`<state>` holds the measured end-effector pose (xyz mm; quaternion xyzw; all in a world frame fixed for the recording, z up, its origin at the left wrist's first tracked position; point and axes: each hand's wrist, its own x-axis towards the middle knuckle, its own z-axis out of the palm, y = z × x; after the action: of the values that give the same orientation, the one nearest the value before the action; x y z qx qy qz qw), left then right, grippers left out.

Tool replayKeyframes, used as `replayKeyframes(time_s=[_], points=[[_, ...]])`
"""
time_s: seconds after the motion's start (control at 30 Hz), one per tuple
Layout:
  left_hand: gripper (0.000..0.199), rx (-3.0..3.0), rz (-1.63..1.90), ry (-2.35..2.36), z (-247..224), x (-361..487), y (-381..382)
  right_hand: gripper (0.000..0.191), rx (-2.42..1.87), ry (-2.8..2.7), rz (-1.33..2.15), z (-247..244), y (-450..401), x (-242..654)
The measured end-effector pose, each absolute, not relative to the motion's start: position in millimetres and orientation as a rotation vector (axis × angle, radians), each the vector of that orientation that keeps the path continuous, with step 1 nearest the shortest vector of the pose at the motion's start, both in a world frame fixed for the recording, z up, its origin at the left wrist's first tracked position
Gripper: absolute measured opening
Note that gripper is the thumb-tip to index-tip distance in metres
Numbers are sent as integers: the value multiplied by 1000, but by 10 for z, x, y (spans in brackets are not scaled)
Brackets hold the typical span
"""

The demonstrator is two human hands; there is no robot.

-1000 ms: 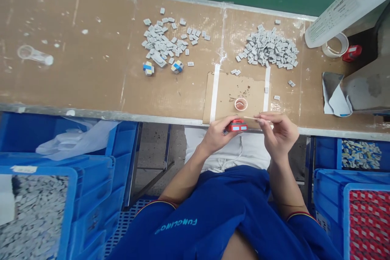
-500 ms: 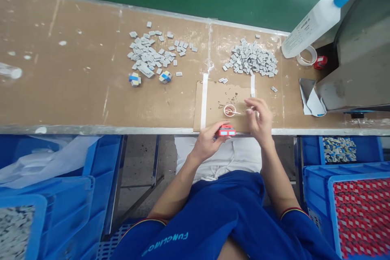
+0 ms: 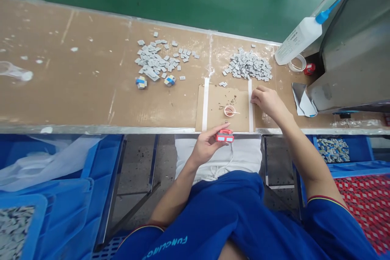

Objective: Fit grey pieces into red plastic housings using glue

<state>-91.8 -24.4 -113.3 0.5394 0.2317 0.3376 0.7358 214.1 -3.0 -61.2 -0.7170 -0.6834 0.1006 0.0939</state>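
My left hand (image 3: 204, 146) is closed round a small red and grey toy vehicle part (image 3: 224, 136) with two pale blue panels, held just over the table's front edge. Beyond it stands a small round cup (image 3: 229, 110) with a white stick resting in it, on a cardboard sheet (image 3: 216, 120) taped to the table. My right hand (image 3: 266, 99) is beside the white tape strip on the right, palm down, fingertips pinched together. Whatever those fingers hold, if anything, is hidden. Past that hand lies a heap of small grey pieces (image 3: 248, 65).
Another grey heap (image 3: 155, 59) lies on the left, with two yellow-and-blue bundles (image 3: 141, 83) nearby. A white bottle (image 3: 298, 40) with a blue nozzle leans by a tape roll (image 3: 297, 63) and a metal box (image 3: 353, 48). Blue crates (image 3: 61, 207) flank me.
My right hand has moved right from near the cup, its fingers drawing together by the tape strip. The left hand still holds the red part, slightly lower. The view has shifted.
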Motion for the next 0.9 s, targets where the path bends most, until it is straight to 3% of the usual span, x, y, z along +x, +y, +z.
replayKeyframes(time_s=[0.13, 0.43, 0.9], points=[[58, 1030, 770, 472, -1031, -894, -283, 14, -2089, -1920, 336, -481, -121, 2061], [54, 1099, 799, 482, -940, -855, -372, 4, -1473, -1387, 688, -239, -1120, 1062], [52, 1270, 758, 509, -923, -785, -405, 10, -1505, -1361, 572, -317, -1189, 934]])
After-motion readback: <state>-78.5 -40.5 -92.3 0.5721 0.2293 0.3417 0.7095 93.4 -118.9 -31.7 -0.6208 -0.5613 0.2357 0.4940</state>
